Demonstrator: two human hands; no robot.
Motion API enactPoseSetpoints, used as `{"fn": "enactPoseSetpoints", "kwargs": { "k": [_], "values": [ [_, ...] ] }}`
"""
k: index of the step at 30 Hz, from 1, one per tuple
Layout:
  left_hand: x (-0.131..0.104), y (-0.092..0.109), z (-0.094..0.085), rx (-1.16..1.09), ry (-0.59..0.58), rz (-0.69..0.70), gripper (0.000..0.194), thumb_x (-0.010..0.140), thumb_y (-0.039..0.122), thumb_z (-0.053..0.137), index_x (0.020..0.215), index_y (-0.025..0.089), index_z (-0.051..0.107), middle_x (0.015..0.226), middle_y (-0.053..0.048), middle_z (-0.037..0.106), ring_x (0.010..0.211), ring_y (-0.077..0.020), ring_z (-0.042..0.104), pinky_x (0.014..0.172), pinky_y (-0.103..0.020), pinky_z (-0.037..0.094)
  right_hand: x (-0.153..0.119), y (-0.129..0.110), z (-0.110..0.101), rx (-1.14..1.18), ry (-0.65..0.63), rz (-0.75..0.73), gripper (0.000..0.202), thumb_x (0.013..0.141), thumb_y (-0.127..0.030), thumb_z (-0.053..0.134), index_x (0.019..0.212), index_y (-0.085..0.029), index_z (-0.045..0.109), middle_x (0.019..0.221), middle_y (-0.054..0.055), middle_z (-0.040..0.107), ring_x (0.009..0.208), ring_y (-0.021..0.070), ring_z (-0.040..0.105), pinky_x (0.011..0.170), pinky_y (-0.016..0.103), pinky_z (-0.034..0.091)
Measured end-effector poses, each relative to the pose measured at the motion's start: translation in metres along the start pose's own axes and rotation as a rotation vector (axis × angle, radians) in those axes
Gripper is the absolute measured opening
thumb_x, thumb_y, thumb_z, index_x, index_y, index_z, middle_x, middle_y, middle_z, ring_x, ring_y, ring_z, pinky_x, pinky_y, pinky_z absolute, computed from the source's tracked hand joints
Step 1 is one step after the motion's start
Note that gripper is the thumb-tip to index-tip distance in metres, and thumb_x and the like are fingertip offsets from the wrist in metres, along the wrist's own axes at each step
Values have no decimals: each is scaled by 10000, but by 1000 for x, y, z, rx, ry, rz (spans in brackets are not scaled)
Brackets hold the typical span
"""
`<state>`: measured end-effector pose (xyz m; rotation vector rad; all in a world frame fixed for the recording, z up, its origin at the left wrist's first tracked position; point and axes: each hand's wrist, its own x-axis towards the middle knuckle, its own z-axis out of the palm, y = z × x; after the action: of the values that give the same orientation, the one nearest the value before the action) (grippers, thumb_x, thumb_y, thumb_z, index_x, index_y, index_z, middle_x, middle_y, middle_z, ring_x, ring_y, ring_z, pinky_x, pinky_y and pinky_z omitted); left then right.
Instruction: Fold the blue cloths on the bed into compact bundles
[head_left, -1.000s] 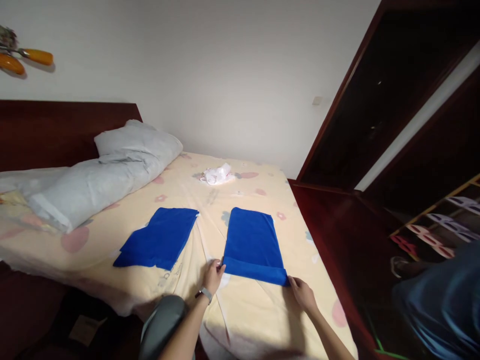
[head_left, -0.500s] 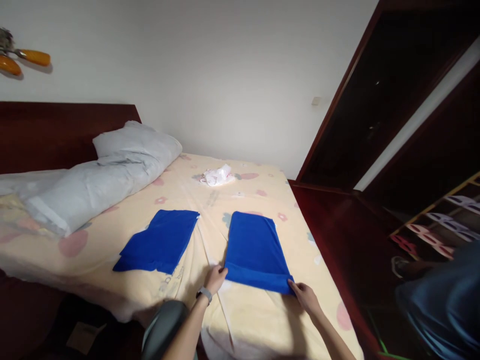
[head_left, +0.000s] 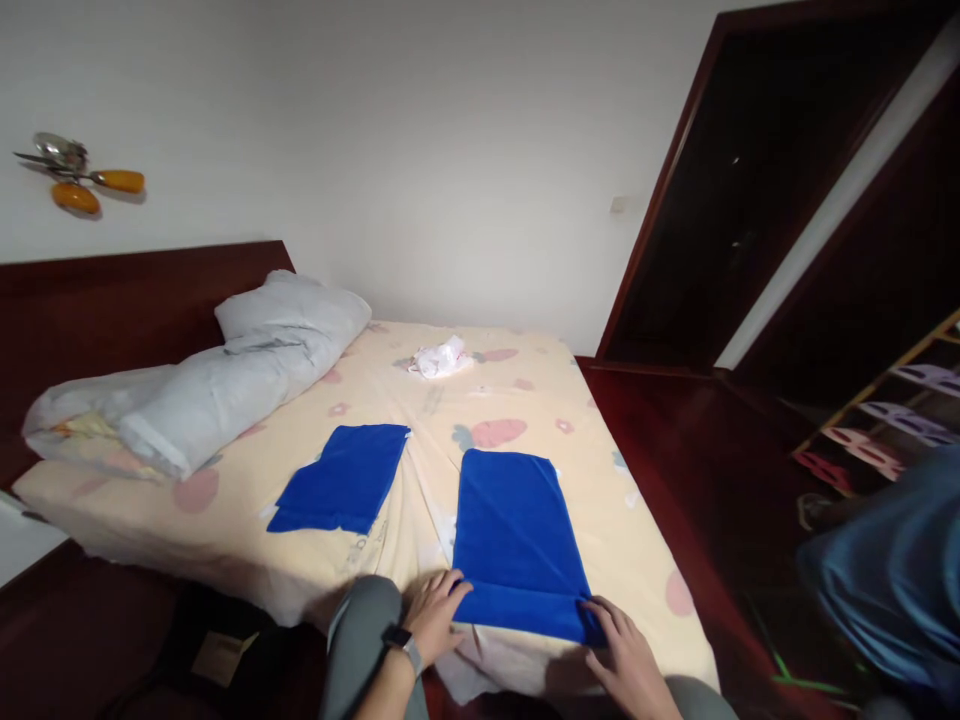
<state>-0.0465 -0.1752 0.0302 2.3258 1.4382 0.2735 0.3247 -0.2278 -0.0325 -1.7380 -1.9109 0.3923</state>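
A blue towel (head_left: 517, 520) lies spread on the bed in front of me, with a strip along its near edge folded over. My left hand (head_left: 436, 612), a watch on its wrist, rests its fingertips on the folded strip's left end, fingers apart. At the opposite end, my right hand (head_left: 626, 650) touches the near right corner with fingers stretched out and thumb apart. To the left lies a second blue cloth (head_left: 343, 480), flat and partly folded, with a small white tag at its upper right corner. Neither hand touches it.
The bed (head_left: 600, 520) has a cream sheet with strawberry prints. A grey quilt (head_left: 247, 380) is heaped by the dark headboard (head_left: 150, 300). A crumpled white plastic bag (head_left: 441, 357) lies near the wall. At right are a shoe rack (head_left: 874, 400) and a person in blue clothing (head_left: 892, 580).
Both hands have loosened from pinching the towel's near corners to resting on the folded strip with fingers apart. The towel has shifted nearer to me in view, and the camera has turned slightly left.
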Motion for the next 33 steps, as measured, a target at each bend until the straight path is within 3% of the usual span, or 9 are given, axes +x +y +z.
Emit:
{"fn": "enactPoseSetpoints", "kwargs": {
  "k": [2,5,12,17,22,25,28,30,33],
  "values": [
    [6,-3,0,12,-51,42,577,716,159,677,1260,329,587,1370,-20,573,1255,-268,510,1083,-391,405,3,4,-3,27,-105,-41,633,674,-283,559,1307,-252,575,1380,93,588,1275,312,549,1064,458,472],
    [16,-7,-1,-61,-11,-29,444,796,131,570,1205,294,628,1232,-23,669,1179,-216,578,1048,-340,434,12,12,-6,167,-104,55,514,772,-341,515,1261,-218,611,1297,96,655,1205,287,607,1049,421,484],
    [48,-16,-1,-246,71,-280,341,986,344,425,1284,224,539,1182,-66,707,1045,-181,681,891,-262,493,54,17,-9,341,-97,263,468,892,-560,402,1042,-206,670,1040,79,760,973,248,712,855,317,549],
    [70,-24,11,-205,120,-407,412,1009,422,377,1339,193,467,1021,-82,734,932,-213,709,758,-275,489,79,20,0,232,-42,329,476,909,-571,387,1005,-201,670,1020,107,756,944,269,711,845,360,538],
    [71,-23,15,-45,147,-423,417,963,361,501,1343,193,483,1003,-83,719,974,-236,680,834,-306,479,74,13,0,82,73,309,502,938,-510,356,1187,-153,607,1196,188,669,1080,338,639,966,489,473],
    [68,-9,14,74,248,-295,354,993,299,395,1293,206,558,1166,-119,667,1122,-266,604,970,-384,444,66,2,1,-88,73,71,449,931,-423,414,1246,-171,611,1316,185,597,1167,349,583,1014,524,444],
    [65,5,17,59,234,23,391,992,271,365,1336,260,551,1320,-86,605,1252,-258,517,1088,-431,378,63,-4,6,-174,-74,-188,460,897,-324,489,1334,-217,583,1414,119,555,1274,315,530,1056,485,452],
    [64,7,22,37,154,191,459,951,258,450,1406,293,487,1446,-48,526,1358,-254,430,1162,-452,312,63,-2,10,-190,-132,-226,515,877,-265,488,1387,-220,544,1454,99,527,1314,296,509,1085,469,447],
    [64,-2,29,24,62,233,644,844,146,524,1459,304,419,1539,-19,436,1420,-238,368,1203,-459,276,68,7,13,-196,-126,-201,536,864,-214,458,1393,-220,542,1467,85,519,1317,272,518,1100,446,448]
  ]
}}
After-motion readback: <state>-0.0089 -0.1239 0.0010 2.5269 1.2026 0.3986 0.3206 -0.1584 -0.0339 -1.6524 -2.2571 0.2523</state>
